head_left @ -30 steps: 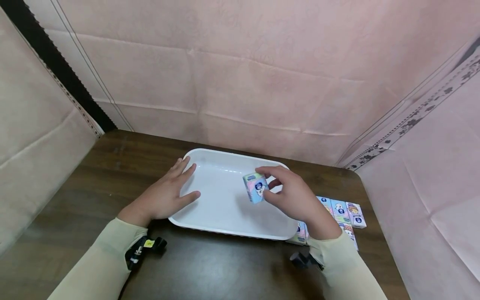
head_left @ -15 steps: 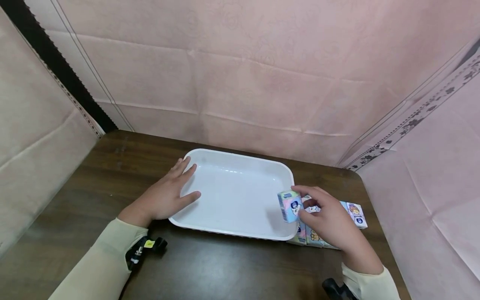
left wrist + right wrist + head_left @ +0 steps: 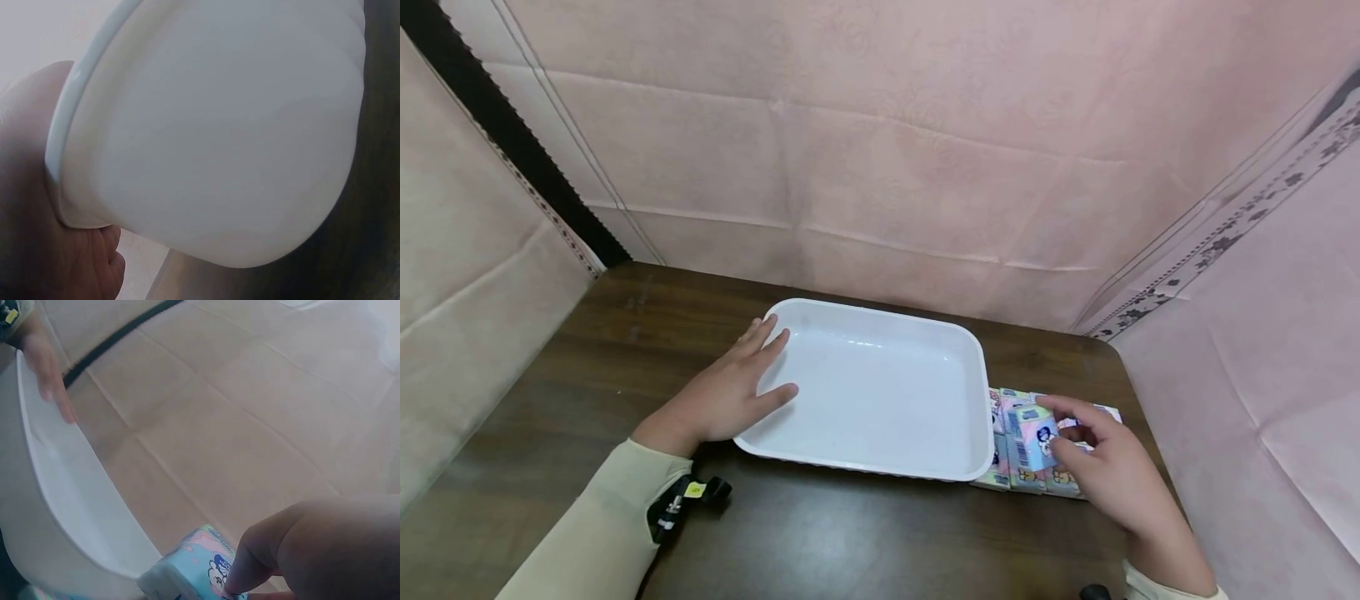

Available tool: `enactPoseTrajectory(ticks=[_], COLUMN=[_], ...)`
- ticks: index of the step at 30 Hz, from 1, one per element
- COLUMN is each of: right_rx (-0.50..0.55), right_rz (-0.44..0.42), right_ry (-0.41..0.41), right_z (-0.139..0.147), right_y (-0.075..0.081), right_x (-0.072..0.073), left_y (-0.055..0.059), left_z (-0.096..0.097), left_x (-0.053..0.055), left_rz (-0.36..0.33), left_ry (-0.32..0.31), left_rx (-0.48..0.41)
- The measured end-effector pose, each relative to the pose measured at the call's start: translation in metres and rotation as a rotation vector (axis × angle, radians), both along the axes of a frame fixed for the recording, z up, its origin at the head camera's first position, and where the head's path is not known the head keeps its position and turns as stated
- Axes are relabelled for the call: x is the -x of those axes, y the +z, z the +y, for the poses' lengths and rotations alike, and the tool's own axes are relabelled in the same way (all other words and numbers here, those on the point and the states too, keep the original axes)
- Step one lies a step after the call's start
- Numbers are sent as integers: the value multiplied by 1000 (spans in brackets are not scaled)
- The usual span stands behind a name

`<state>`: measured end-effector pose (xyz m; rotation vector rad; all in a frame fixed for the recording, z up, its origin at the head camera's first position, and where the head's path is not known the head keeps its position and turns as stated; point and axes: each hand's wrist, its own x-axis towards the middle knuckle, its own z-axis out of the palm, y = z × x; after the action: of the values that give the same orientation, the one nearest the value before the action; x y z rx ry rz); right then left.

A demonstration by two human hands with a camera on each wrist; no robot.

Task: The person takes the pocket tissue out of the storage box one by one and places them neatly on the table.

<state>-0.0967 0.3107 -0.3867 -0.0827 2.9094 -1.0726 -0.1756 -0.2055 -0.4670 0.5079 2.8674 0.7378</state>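
Note:
My right hand point(image 3: 1112, 462) pinches a small tissue pack point(image 3: 1036, 437) with a cartoon print in blue, pink and green. It holds the pack over several similar tissue packs point(image 3: 996, 479) laid in rows, partly hidden behind the hand. In the right wrist view the held pack point(image 3: 190, 565) shows between thumb and fingers at the bottom. My left hand point(image 3: 722, 396) lies with fingers spread over the left rim of a white tray point(image 3: 880, 392). The left wrist view shows the tray's outer wall point(image 3: 225, 137) close up, the hand against its rim.
A dark wooden table point(image 3: 850, 533) bears the tray and packs. Pale pink cloth point(image 3: 880, 167) hangs behind it and along both sides. The packs sit right beside the tray's right edge. A small black camera point(image 3: 688, 500) is strapped to the left wrist.
My right hand has carried the tissue pack rightward from above the tray to above the rows of packs. My left hand has stayed on the tray's left rim.

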Motion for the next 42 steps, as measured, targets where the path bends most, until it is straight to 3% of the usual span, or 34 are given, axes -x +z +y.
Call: enactPoseTrajectory(ticks=[10,15,24,33,42], right_rx=[114,109,110,75,59], right_rz=[-33,-57,-111,-218,-237], right_ry=[-167,-231,-392,-558,-612], right_z=[37,59,92,103,116], right_y=[-18,-24,-41,-55,-67], right_x=[-15,-19,-13,0,4], left_y=[-2,-1,-1,0,-1], left_z=[-1,0,0,-1,-1], left_x=[-1,-1,0,0,0], left_rz=[1,-8,-7,-14,-10], left_ry=[-1,2,2,2,-2], left_rx=[-13,-16,-5,2,1])
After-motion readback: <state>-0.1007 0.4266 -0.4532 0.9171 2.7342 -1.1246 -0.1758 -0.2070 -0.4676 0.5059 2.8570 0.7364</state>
